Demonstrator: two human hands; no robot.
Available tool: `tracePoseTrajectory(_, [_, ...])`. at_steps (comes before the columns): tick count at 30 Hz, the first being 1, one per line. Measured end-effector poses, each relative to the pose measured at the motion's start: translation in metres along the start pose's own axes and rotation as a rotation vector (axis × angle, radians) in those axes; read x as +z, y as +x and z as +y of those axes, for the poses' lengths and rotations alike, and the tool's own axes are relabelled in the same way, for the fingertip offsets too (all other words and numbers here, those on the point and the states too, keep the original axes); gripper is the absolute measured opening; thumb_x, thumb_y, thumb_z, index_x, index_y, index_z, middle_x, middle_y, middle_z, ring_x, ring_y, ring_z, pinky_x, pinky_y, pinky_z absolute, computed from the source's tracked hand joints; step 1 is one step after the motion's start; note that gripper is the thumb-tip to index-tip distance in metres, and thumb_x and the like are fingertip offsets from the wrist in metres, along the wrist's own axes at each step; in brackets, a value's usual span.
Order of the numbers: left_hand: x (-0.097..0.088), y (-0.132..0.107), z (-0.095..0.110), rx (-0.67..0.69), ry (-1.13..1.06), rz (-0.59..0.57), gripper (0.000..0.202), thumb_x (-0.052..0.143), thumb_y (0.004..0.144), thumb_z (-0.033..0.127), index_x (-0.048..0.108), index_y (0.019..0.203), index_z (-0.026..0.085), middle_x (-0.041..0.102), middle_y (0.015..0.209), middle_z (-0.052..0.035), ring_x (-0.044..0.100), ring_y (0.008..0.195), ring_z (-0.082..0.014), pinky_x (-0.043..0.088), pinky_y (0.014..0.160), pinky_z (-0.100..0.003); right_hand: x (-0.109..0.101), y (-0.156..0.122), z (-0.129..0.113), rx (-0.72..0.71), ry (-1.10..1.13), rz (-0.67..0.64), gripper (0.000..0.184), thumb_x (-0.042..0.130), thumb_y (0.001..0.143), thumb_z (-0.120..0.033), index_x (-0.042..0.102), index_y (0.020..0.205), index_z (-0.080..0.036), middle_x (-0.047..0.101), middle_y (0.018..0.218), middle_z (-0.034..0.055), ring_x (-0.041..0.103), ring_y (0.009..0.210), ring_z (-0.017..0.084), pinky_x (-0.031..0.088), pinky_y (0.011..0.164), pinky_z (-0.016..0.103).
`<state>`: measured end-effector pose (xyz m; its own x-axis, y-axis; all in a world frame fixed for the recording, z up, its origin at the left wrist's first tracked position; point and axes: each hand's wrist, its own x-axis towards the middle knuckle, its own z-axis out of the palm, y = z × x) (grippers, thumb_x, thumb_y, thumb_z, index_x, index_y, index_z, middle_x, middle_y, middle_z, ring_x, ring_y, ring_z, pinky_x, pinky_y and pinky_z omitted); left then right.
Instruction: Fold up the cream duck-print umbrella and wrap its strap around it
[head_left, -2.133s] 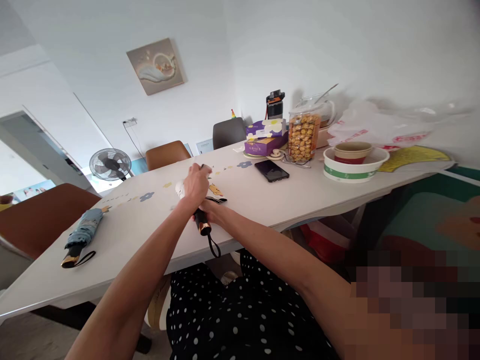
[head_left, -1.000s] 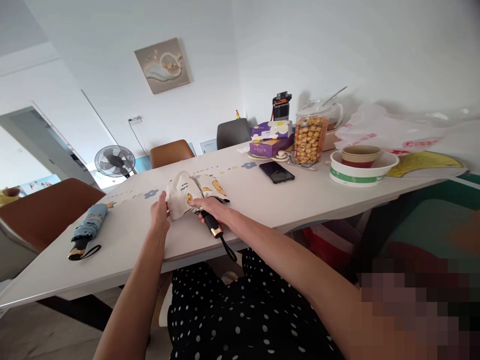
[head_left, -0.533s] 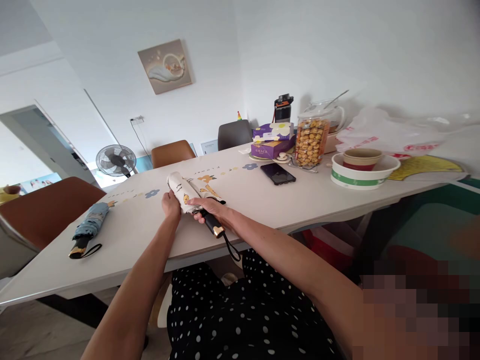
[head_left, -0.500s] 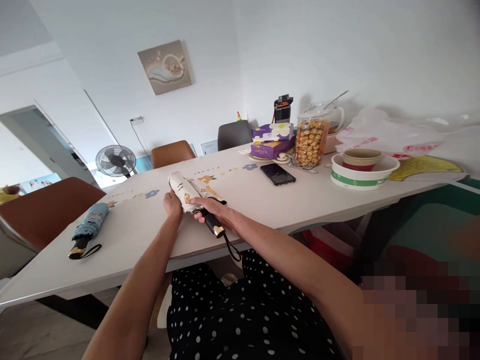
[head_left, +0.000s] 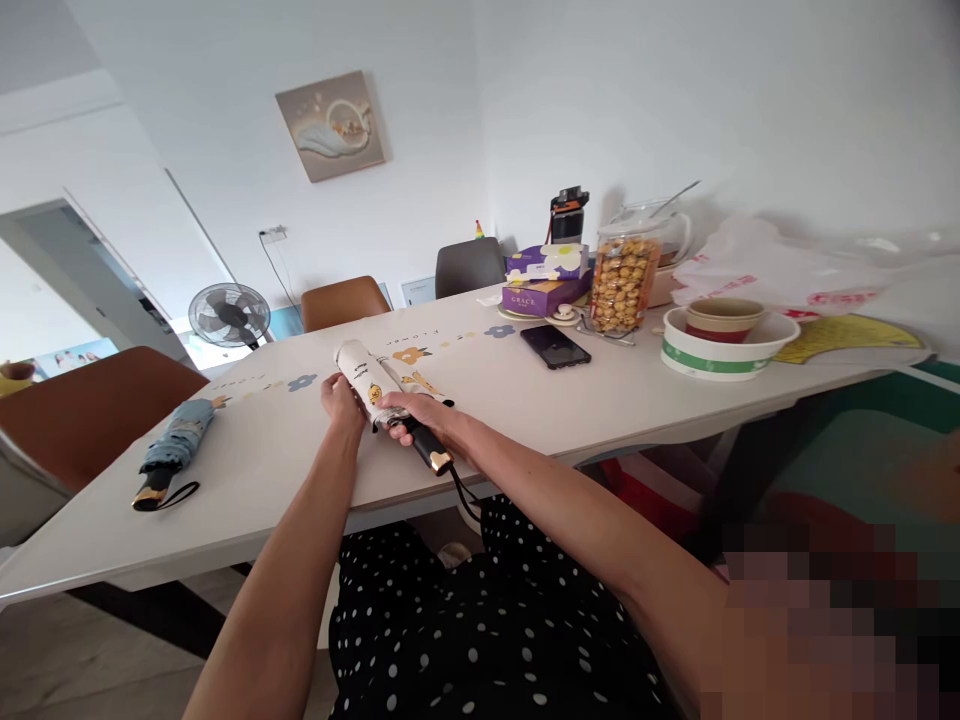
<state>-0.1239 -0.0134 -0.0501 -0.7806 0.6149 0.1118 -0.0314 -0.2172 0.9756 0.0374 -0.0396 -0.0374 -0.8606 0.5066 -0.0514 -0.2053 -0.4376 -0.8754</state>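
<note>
A folded white umbrella (head_left: pixel 367 378) with small yellow cartoon prints lies slantwise in both my hands over the near part of the table. My right hand (head_left: pixel 411 412) is closed round it where the canopy meets the black handle (head_left: pixel 426 445); a gold-coloured end cap and a black wrist strap hang toward me. On the canopy's left side my left hand (head_left: pixel 342 402) is closed against the fabric, its fingers partly hidden. Loose fabric shows beyond my right hand. To the left, a folded blue umbrella (head_left: pixel 180 436) rests on the table, untouched.
The white table (head_left: pixel 300 450) carries a phone (head_left: pixel 556 346), purple tissue packs (head_left: pixel 546 296), a jar of round brown snacks (head_left: pixel 624 285), a white-green bowl (head_left: pixel 720 362) with a paper cup (head_left: pixel 724 318), and plastic bags (head_left: pixel 780 265). Chairs (head_left: pixel 105 405) and a fan (head_left: pixel 229 314) stand beyond.
The white umbrella has turned slightly in my hands, so more of its printed lettering shows. Both hands keep their places on it. The view has shifted a little.
</note>
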Motion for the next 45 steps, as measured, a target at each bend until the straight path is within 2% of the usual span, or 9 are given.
tracePoseTrajectory(10, [-0.012,0.003,0.016,-0.053,-0.221,0.020,0.028,0.060,0.064,0.043,0.048,0.074,0.020,0.051,0.071,0.0009,0.052,0.063,-0.0108,0.045,0.057,-0.022,-0.003,0.002,0.003,0.063,-0.084,0.136,0.032,0.072,0.068,-0.033,0.048,0.080,-0.017,0.050,0.058,-0.0033,0.043,0.040,0.006,0.036,0.031,0.016])
tracePoseTrajectory(17, [-0.015,0.014,0.009,0.058,-0.057,0.103,0.031,0.059,0.063,0.047,0.043,0.070,0.020,0.047,0.067,0.0029,0.049,0.061,-0.0104,0.044,0.058,-0.024,-0.001,-0.001,0.000,0.077,-0.118,0.049,0.026,0.068,0.072,-0.030,0.049,0.081,-0.014,0.051,0.059,-0.0017,0.041,0.040,0.005,0.035,0.031,0.015])
tracePoseTrajectory(23, [-0.016,0.017,0.004,0.085,0.021,0.170,0.027,0.050,0.075,0.045,0.041,0.071,0.020,0.045,0.067,0.0024,0.047,0.061,-0.0110,0.043,0.060,-0.026,-0.001,-0.003,-0.004,0.117,-0.028,-0.095,0.023,0.066,0.074,-0.028,0.049,0.081,-0.014,0.050,0.059,-0.0014,0.040,0.041,0.004,0.032,0.031,0.012])
tracePoseTrajectory(29, [-0.014,0.004,0.011,0.195,0.133,0.365,0.008,0.046,0.081,0.026,0.042,0.078,0.020,0.047,0.077,0.0008,0.048,0.074,-0.0122,0.040,0.075,-0.028,-0.004,-0.001,-0.001,-0.029,-0.014,0.098,0.025,0.067,0.072,-0.032,0.048,0.079,-0.016,0.050,0.060,-0.0014,0.043,0.041,0.005,0.034,0.031,0.014])
tracePoseTrajectory(31, [-0.008,-0.008,0.015,0.265,0.131,0.279,0.009,0.044,0.083,0.029,0.045,0.080,0.020,0.048,0.074,0.0017,0.047,0.068,-0.0113,0.040,0.068,-0.025,-0.005,0.002,0.001,-0.039,-0.079,0.232,0.027,0.068,0.071,-0.035,0.049,0.078,-0.017,0.050,0.057,-0.0012,0.046,0.042,0.008,0.037,0.031,0.017])
tracePoseTrajectory(34, [0.005,-0.028,0.018,0.302,0.139,-0.083,0.027,0.042,0.085,0.042,0.048,0.073,0.019,0.044,0.062,0.0027,0.043,0.056,-0.0103,0.037,0.054,-0.023,-0.003,0.004,0.001,-0.051,-0.147,0.404,0.028,0.069,0.070,-0.035,0.052,0.079,-0.016,0.050,0.057,-0.0008,0.047,0.042,0.009,0.041,0.033,0.020])
tracePoseTrajectory(36, [0.012,-0.037,0.017,0.283,0.170,-0.229,0.032,0.050,0.081,0.048,0.050,0.072,0.018,0.046,0.064,0.0017,0.045,0.059,-0.0101,0.038,0.054,-0.022,0.000,0.004,0.000,-0.081,-0.154,0.449,0.027,0.070,0.069,-0.034,0.052,0.078,-0.016,0.050,0.057,-0.0012,0.047,0.042,0.009,0.042,0.034,0.020])
tracePoseTrajectory(39, [0.016,-0.041,0.012,0.182,0.144,-0.307,0.035,0.062,0.073,0.049,0.054,0.079,0.016,0.054,0.074,-0.0011,0.051,0.068,-0.0115,0.042,0.061,-0.023,0.004,0.003,-0.002,-0.104,-0.165,0.463,0.028,0.071,0.068,-0.034,0.051,0.077,-0.015,0.049,0.057,-0.0021,0.047,0.042,0.008,0.043,0.035,0.019])
tracePoseTrajectory(45, [0.014,-0.036,0.010,-0.121,-0.128,-0.582,0.038,0.059,0.076,0.047,0.060,0.088,0.011,0.064,0.079,-0.0099,0.062,0.076,-0.0205,0.049,0.072,-0.032,0.004,0.002,0.002,-0.057,-0.244,0.450,0.028,0.073,0.064,-0.033,0.053,0.072,-0.014,0.052,0.054,-0.0004,0.048,0.043,0.009,0.043,0.034,0.020])
